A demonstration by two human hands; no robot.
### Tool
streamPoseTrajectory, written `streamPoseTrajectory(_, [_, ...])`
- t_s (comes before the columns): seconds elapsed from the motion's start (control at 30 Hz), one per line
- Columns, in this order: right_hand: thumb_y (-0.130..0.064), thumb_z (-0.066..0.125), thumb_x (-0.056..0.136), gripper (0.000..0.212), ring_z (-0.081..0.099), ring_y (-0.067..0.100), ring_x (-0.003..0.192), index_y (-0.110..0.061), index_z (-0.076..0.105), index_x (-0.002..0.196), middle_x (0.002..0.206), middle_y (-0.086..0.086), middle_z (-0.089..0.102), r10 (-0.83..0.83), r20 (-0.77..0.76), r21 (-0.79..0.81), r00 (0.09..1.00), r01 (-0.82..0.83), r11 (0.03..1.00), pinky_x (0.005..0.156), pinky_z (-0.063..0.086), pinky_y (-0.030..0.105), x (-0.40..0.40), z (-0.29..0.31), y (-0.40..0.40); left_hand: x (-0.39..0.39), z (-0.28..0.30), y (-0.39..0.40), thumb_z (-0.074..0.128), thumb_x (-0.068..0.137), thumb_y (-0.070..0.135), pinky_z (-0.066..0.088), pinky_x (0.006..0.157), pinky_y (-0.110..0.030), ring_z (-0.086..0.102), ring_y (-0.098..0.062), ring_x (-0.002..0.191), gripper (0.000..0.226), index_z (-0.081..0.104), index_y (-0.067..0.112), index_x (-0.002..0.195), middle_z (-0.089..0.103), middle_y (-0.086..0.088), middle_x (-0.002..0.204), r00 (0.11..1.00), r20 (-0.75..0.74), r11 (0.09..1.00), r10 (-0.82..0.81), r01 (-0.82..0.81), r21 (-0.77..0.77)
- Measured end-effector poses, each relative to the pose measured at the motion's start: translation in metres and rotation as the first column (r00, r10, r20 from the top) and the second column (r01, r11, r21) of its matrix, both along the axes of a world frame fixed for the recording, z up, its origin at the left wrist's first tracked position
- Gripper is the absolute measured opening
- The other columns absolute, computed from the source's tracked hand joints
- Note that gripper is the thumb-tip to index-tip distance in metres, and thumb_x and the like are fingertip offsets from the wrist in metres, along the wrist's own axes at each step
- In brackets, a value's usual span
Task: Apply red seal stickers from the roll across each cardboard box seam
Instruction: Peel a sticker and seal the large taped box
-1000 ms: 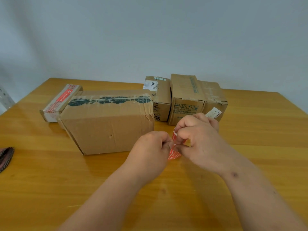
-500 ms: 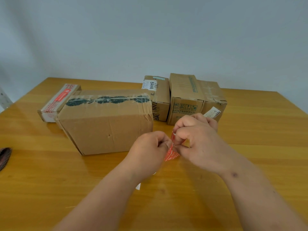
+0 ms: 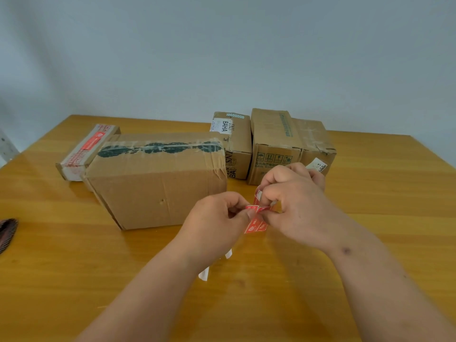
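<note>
Since the earlier frame, a red sticker [image 3: 252,208] has lifted further off the strip, now lying flat between the two thumbs at centre frame, and the white backing tail [image 3: 204,274] hangs lower beneath the left wrist. That sticker is pinched by the left hand [image 3: 217,218], thumb over curled fingers, while the right hand [image 3: 293,206] grips the sticker roll [image 3: 257,193], most of which is hidden behind its fingers; a short run of unpeeled red stickers [image 3: 255,226] droops below the pinch. Both hands hover above the counter [image 3: 370,193], just right of the large box [image 3: 158,183] whose top seam runs under clear tape over dark blotches. To do this peel well, I would judge it best to draw the sticker slowly and low against the backing, holding only its edge so the glue stays clean and it does not fold onto itself, then carry it to the seam and press from the middle outward. Behind the large box, at upper left, a long narrow box [image 3: 86,151] already bears a red seal; toward upper centre stands a small box [image 3: 237,144] with a white label, and to its right a pair of boxes [image 3: 291,144]. A dark object [image 3: 7,233] sits at the far left edge.
</note>
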State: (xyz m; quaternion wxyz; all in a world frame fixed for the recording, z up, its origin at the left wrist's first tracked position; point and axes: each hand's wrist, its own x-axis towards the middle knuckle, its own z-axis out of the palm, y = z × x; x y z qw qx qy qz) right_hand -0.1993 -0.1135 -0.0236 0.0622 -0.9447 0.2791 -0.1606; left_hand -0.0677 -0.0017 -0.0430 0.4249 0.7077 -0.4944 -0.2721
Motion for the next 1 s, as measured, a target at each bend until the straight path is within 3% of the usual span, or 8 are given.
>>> streamPoseTrajectory(0.1, [-0.047,0.075,0.071,0.019,0.031,0.009,0.107,-0.028,0.071,0.074,0.099,-0.020,0.049,0.005,-0.041,-0.004,0.999,-0.005,1.000,0.092,0.011,0.032,0.0018,0.0006,0.0018,-0.0003,-0.0001,-0.0028,0.059,0.094,0.031,0.035,0.049,-0.014,0.046,0.000,0.051,0.026,0.062,0.030,0.068,0.054,0.017,0.053,0.999,0.043,1.000,0.008,-0.008,0.011])
streamPoseTrajectory(0.23, [-0.044,0.077,0.071,0.017,0.029,0.008,0.109,-0.027,0.074,0.075,0.101,-0.021,0.049,0.008,-0.058,-0.021,0.998,-0.009,1.000,0.089,0.008,0.030,0.0034,0.0002,0.0015,-0.0027,0.0017,-0.0060,0.057,0.095,0.034,0.052,0.064,-0.032,0.059,-0.011,0.066,0.023,0.066,0.027,0.075,0.067,0.003,0.071,1.000,0.017,0.999,0.023,-0.024,0.033])
streamPoseTrajectory(0.4, [-0.041,0.078,0.070,0.015,0.030,0.008,0.108,-0.028,0.072,0.069,0.100,-0.021,0.051,0.009,-0.034,-0.020,0.999,-0.010,1.000,0.089,0.010,0.031,0.0033,0.0006,0.0021,-0.0019,-0.0009,-0.0077,0.056,0.095,0.035,0.054,0.069,-0.031,0.065,-0.014,0.074,0.023,0.067,0.022,0.080,0.071,0.003,0.077,0.997,-0.043,0.996,0.060,-0.056,0.071])
streamPoseTrajectory(0.57, [-0.041,0.078,0.070,0.015,0.031,0.008,0.108,-0.028,0.070,0.069,0.100,-0.022,0.050,0.015,-0.035,-0.008,0.999,-0.015,1.000,0.090,0.010,0.030,0.0015,0.0031,0.0044,-0.0018,-0.0007,-0.0087,0.056,0.096,0.034,0.043,0.057,-0.019,0.055,-0.004,0.060,0.024,0.068,0.019,0.082,0.069,0.002,0.074,0.990,-0.120,0.996,0.073,-0.065,0.068])
streamPoseTrajectory(0.7, [-0.049,0.076,0.070,0.021,0.026,0.006,0.108,-0.031,0.072,0.081,0.105,-0.025,0.047,-0.002,-0.093,0.024,0.996,0.004,1.000,0.090,0.009,0.030,0.0026,0.0061,0.0014,-0.0007,0.0002,-0.0076,0.058,0.094,0.035,0.044,0.056,-0.021,0.054,-0.004,0.057,0.022,0.069,0.021,0.082,0.070,-0.001,0.074,0.983,-0.169,0.998,0.068,-0.066,0.018])
streamPoseTrajectory(0.8, [-0.051,0.072,0.074,0.021,0.027,0.007,0.109,-0.032,0.074,0.082,0.105,-0.025,0.049,0.004,-0.091,0.026,0.996,-0.002,1.000,0.089,0.009,0.030,0.0042,0.0050,0.0004,0.0008,0.0019,-0.0042,0.064,0.090,0.038,0.041,0.052,-0.014,0.051,0.002,0.054,0.015,0.071,0.026,0.085,0.069,0.006,0.071,0.985,-0.164,0.999,0.045,-0.044,0.009])
streamPoseTrajectory(1.0, [-0.055,0.074,0.068,0.025,0.026,0.006,0.110,-0.034,0.074,0.081,0.106,-0.025,0.047,0.003,-0.092,0.030,0.996,0.000,1.000,0.089,0.008,0.028,0.0047,0.0043,0.0018,0.0019,-0.0004,-0.0058,0.065,0.090,0.031,0.041,0.053,-0.019,0.047,0.001,0.051,0.021,0.069,0.022,0.072,0.059,0.010,0.058,0.996,-0.060,0.997,0.065,-0.063,0.034])
